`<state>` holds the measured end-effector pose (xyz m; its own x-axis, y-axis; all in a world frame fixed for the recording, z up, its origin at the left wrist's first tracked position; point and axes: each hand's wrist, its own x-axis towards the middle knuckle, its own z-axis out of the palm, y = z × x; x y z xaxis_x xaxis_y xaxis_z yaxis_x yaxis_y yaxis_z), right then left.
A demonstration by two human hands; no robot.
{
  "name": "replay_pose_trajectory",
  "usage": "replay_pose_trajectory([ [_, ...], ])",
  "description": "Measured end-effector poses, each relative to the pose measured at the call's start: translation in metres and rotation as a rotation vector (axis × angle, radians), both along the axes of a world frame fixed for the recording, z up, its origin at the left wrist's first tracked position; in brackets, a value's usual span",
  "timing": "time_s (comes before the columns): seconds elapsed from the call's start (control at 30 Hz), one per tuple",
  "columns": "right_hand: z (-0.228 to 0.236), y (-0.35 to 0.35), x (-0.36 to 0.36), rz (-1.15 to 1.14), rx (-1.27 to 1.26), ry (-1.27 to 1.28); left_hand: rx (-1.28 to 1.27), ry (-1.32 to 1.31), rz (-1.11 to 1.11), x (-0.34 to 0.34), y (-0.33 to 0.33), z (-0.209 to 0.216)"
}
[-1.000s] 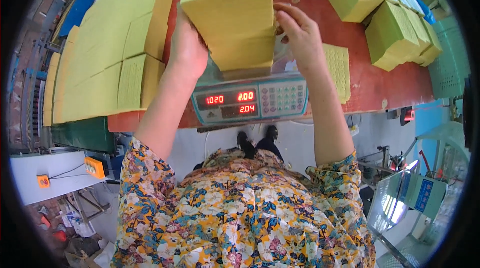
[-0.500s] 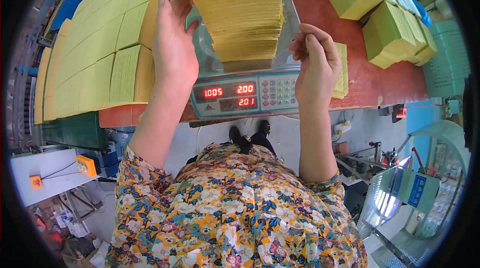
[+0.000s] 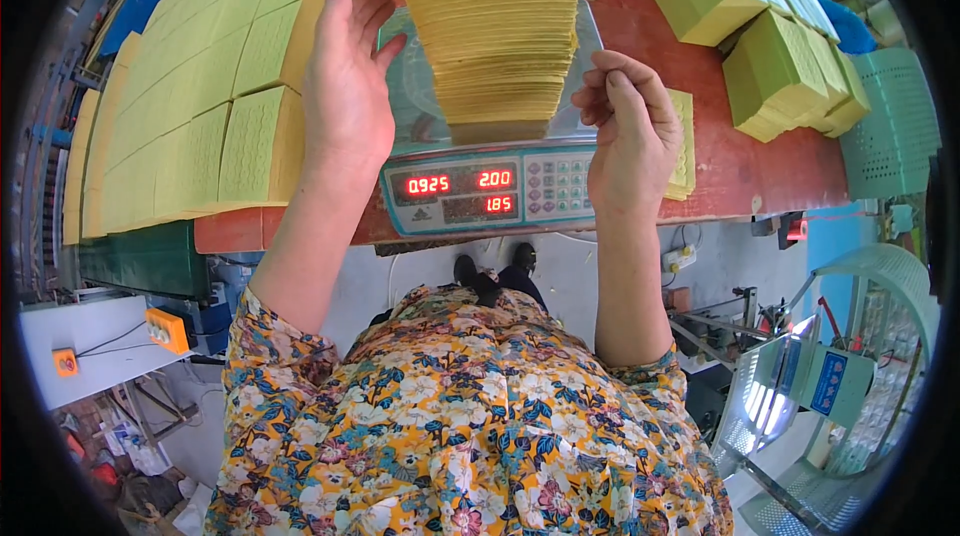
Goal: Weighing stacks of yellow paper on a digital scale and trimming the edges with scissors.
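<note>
Upper centre of the frame, a tall stack of thin yellow-green paper sheets [image 3: 495, 36] stands on the clear platter of a grey electronic weighing scale [image 3: 480, 191], whose red digits glow on the front panel just below. To its left the left hand [image 3: 345, 86] is held open and flat, fingers spread, palm toward the side of the stack and just clear of it, gripping nothing. At centre right the right hand [image 3: 630, 131] curls loosely beside the stack's lower right edge; its thumb and forefinger are pinched together, possibly on a sheet or two, but I cannot tell from this angle whether anything is between them. The scale sits on a red-brown wooden tabletop [image 3: 770, 176], with rows of bundled yellow-green paper blocks [image 3: 190, 126] filling the upper left and further loose bundles [image 3: 780, 46] at upper right. The risk I see is the stack itself: it is high and looks narrower at the base in this view, so a nudge from either hand could slew the upper sheets or tip them off the platter, and a hand resting on it would falsify the reading. The stack's top is cut by the upper frame edge, its far side is hidden, and the fisheye bends everything near the rim.
</note>
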<state>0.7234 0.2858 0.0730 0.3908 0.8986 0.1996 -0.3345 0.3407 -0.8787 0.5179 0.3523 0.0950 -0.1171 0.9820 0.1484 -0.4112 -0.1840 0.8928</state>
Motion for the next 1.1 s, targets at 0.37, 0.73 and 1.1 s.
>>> replay_pose_trajectory([
  [0.37,-0.005,0.01,0.012,-0.035,0.02,-0.042,-0.08,-0.007,-0.044,-0.002,0.037,0.024],
  [0.73,-0.006,0.016,0.033,0.035,-0.023,0.113,0.655,0.77,-0.062,0.014,0.037,0.078],
  [1.1,-0.015,0.029,0.051,0.134,-0.081,0.129,0.546,1.154,-0.232,0.017,0.036,0.089],
])
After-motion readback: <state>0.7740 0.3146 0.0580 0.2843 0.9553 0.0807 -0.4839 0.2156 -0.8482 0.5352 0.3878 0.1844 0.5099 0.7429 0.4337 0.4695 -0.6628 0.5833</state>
